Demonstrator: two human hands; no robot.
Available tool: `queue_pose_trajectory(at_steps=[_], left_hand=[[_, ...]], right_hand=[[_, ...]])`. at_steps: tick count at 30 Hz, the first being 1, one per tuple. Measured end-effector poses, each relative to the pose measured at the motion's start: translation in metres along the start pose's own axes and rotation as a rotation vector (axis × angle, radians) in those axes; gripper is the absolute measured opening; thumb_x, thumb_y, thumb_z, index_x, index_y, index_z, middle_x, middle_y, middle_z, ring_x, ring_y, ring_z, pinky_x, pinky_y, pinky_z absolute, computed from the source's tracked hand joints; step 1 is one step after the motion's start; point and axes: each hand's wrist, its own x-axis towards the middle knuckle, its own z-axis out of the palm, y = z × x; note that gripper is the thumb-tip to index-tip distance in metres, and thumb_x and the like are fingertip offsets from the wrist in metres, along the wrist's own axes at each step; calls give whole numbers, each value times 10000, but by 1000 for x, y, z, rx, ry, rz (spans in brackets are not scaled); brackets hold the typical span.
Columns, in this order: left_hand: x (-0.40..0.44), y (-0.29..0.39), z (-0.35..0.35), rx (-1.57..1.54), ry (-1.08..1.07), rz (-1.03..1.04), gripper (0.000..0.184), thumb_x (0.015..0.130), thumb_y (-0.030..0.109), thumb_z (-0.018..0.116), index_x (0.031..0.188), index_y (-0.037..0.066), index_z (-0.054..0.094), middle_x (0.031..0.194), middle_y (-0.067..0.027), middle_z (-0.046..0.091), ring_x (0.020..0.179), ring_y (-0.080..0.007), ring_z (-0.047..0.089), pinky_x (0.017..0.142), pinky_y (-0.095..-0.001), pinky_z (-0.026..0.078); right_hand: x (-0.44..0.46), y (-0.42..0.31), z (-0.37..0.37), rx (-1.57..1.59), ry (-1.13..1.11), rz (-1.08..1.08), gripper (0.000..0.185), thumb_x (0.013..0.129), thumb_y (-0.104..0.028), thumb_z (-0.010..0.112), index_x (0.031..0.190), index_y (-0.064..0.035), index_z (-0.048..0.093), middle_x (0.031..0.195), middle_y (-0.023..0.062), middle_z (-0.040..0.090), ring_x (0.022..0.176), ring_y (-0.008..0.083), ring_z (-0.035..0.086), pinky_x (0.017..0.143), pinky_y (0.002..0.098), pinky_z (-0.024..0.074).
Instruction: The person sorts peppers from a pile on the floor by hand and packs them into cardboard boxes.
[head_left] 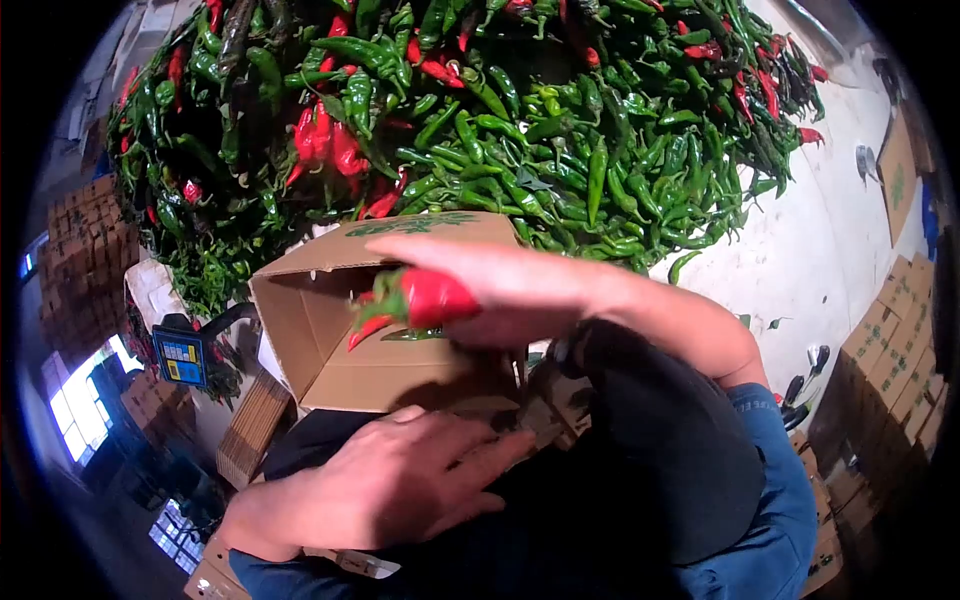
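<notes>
My right hand (500, 285) is closed around several red peppers (435, 298) with green stems, in front of the opening of a cardboard box (345, 385). The box lies tilted, its opening facing me, with a green print on its upper side. Inside it a green pepper (412, 335) shows in part. Just below the box's near edge is my left hand (430, 475), palm down, fingers apart, holding nothing. Beyond the box rises a large heap of green and red peppers (560, 150).
A scale display (180, 356) stands left of the box, beside flattened cardboard (255, 425). The pale table surface (830, 250) shows at the right, with a loose green pepper (684, 266). Stacked cartons (895, 350) stand far right and others (90, 260) far left.
</notes>
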Motion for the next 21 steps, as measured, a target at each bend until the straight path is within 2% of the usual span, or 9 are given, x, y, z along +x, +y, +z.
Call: queue_pose_trajectory(at_steps=[1, 4, 6, 8, 11, 14, 17, 20, 21], left_hand=[[-1, 0, 2, -7, -10, 21, 572, 870, 363, 699, 1349, 80, 567, 1158, -140, 642, 952, -306, 655, 822, -394, 553], [1, 3, 5, -21, -66, 5, 627, 851, 333, 709, 1404, 105, 521, 1136, -135, 621, 999, -294, 619, 846, -394, 530], [3, 6, 5, -19, -67, -11, 623, 852, 328, 707, 1405, 108, 522, 1142, -135, 620, 1006, -291, 617, 852, -394, 527], [6, 8, 0, -15, -58, -27, 597, 850, 327, 712, 1375, 97, 547, 1132, -134, 631, 989, -290, 629, 839, -392, 534], [10, 8, -4, -23, -25, -38, 556, 834, 327, 730, 1311, 72, 599, 1099, -128, 654, 942, -290, 655, 807, -386, 549], [11, 6, 1, -35, 3, -9, 560, 814, 315, 745, 1300, 72, 608, 1087, -119, 654, 932, -287, 652, 803, -385, 545], [12, 7, 3, -39, 6, 23, 554, 808, 305, 751, 1291, 71, 613, 1086, -116, 654, 923, -288, 650, 798, -386, 543], [11, 5, 0, -27, 11, 24, 561, 801, 298, 757, 1291, 66, 612, 1087, -114, 653, 912, -287, 647, 787, -386, 541], [10, 4, -1, -21, 23, 19, 569, 797, 297, 761, 1293, 64, 610, 1087, -114, 652, 909, -286, 645, 782, -385, 539]], right_hand=[[-2, -11, 3, -108, -109, 100, 922, 768, 65, 613, 1576, -92, 197, 1116, 208, 623, 931, 287, 624, 848, 365, 513], [9, -1, 27, -209, -121, -62, 940, 720, 93, 592, 1564, -76, 212, 1179, 243, 560, 993, 392, 620, 811, 415, 515], [22, 11, 47, -590, -147, -125, 913, 742, 8, 624, 1562, -91, 235, 1186, 232, 514, 990, 358, 591, 779, 419, 522], [31, 10, 61, -844, -131, -12, 911, 763, -53, 650, 1567, -100, 225, 1156, 224, 512, 1030, 355, 568, 779, 418, 523], [28, 34, 75, -765, 83, -81, 771, 770, -75, 662, 1478, -52, 357, 1099, 203, 513, 1038, 357, 547, 778, 424, 518], [26, 46, 78, -609, 100, -123, 542, 760, -90, 685, 1265, -11, 502, 1051, 188, 510, 999, 344, 555, 781, 418, 512], [26, 49, 76, -507, 173, -255, 374, 747, -88, 705, 1077, -16, 546, 1029, 181, 505, 963, 337, 552, 790, 414, 505], [11, 7, 39, -258, 318, -428, 361, 724, -20, 680, 1070, -3, 579, 1001, 158, 570, 938, 332, 613, 761, 404, 513], [11, -5, 15, -413, 517, -537, 326, 696, -21, 698, 1015, -2, 633, 971, 129, 620, 916, 295, 639, 749, 379, 520]])
